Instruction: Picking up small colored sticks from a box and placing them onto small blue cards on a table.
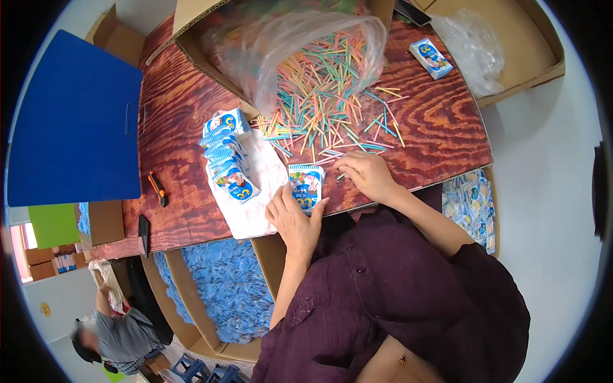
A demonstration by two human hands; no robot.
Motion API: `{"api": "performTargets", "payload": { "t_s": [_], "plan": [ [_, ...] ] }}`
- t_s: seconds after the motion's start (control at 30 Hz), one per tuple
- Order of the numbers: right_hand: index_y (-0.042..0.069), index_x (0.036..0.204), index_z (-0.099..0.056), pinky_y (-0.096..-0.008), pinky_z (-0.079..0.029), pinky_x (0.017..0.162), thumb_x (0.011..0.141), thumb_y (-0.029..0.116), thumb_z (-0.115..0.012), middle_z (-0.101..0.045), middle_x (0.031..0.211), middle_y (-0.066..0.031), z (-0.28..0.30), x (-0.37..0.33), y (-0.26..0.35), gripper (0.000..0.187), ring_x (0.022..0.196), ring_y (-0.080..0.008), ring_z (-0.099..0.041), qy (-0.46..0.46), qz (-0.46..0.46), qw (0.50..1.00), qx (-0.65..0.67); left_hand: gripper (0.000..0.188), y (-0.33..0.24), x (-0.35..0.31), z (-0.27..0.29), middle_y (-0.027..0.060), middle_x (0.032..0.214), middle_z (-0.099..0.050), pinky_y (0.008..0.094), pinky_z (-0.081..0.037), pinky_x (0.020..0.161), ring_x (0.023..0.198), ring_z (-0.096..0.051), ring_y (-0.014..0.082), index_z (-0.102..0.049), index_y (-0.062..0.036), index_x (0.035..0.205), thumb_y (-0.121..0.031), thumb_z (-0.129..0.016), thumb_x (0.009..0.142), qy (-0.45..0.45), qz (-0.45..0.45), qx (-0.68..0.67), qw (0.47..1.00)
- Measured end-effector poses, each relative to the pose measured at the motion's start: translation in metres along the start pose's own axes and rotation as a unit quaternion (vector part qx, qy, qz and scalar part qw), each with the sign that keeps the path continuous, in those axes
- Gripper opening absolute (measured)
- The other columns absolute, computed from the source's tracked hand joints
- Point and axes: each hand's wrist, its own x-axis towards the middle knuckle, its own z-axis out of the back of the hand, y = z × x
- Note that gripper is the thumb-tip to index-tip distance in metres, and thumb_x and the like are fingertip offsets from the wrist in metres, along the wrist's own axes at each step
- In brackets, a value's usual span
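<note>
My left hand [295, 220] grips a flat blue-and-white packet [306, 183] by its lower end, near the table's front edge, thumb on one side and fingers on the other. To its right, my right hand [369, 177] is closed in a pinch, with a thin coloured stick [341, 177] at the fingertips. Beyond both hands lies a big heap of thin pastel sticks [322, 83], spilling from a clear plastic bag [262, 76] in a tipped cardboard box [214, 73]. On the left, a row of similar packets [233, 182] overlaps on a white cloth [265, 163].
An orange-and-black cutter [158, 189] and a dark phone-like object [143, 231] lie left on the wooden table [182, 127]. A small box [431, 59] stands far right, beside an open carton [530, 45]. Below the table, a carton holds blue wrappers [227, 287]. Another person [128, 332] is lower left.
</note>
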Motion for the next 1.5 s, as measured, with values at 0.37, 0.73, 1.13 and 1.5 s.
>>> {"api": "performTargets", "payload": {
  "t_s": [0.37,0.73,1.13,1.5],
  "plan": [
    [0.003,0.092,-0.065,-0.0377,-0.047,0.064,0.085,0.01,-0.059,-0.064,0.082,-0.0107,-0.005,0.0,-0.011,0.012,0.077,-0.0285,-0.062,-0.049,0.056,0.997,-0.029,0.068,0.01,-0.001,-0.01,0.0162,0.139,-0.041,0.047,-0.028,0.1,0.119,-0.04,0.0357,-0.048,-0.0059,0.132,-0.026,-0.075,0.073,0.1,-0.094,-0.061,0.989],
    [0.001,0.094,-0.064,-0.0385,-0.05,0.067,0.082,0.008,-0.059,-0.063,0.086,-0.0125,-0.004,-0.001,-0.006,0.014,0.08,-0.0305,-0.062,-0.032,0.048,0.996,-0.07,0.033,0.028,0.026,-0.023,0.0096,0.087,-0.056,0.0408,-0.034,0.083,0.088,-0.051,0.0307,-0.057,-0.0071,0.091,-0.024,-0.076,0.072,0.019,0.004,-0.074,0.997],
    [0.002,0.094,-0.065,-0.0383,-0.049,0.067,0.082,0.009,-0.059,-0.063,0.083,-0.0116,-0.006,-0.004,-0.011,0.014,0.078,-0.0296,-0.061,-0.057,0.061,0.994,-0.076,0.017,0.041,0.04,-0.011,0.0076,0.074,-0.056,0.0363,-0.037,0.072,0.071,-0.051,0.0255,-0.057,-0.0043,0.078,-0.006,-0.072,0.072,0.061,0.004,-0.216,0.974],
    [0.004,0.104,-0.061,-0.0321,-0.047,0.077,0.086,0.015,-0.063,-0.057,0.102,-0.0089,0.01,0.022,0.033,0.021,0.094,-0.023,-0.058,0.091,0.007,0.983,0.158,0.011,0.002,0.036,0.008,0.0093,0.083,-0.059,0.0385,-0.038,0.078,0.082,-0.054,0.0279,-0.062,-0.0027,0.085,-0.001,-0.063,0.074,-0.073,-0.17,-0.123,0.975]
  ]
}}
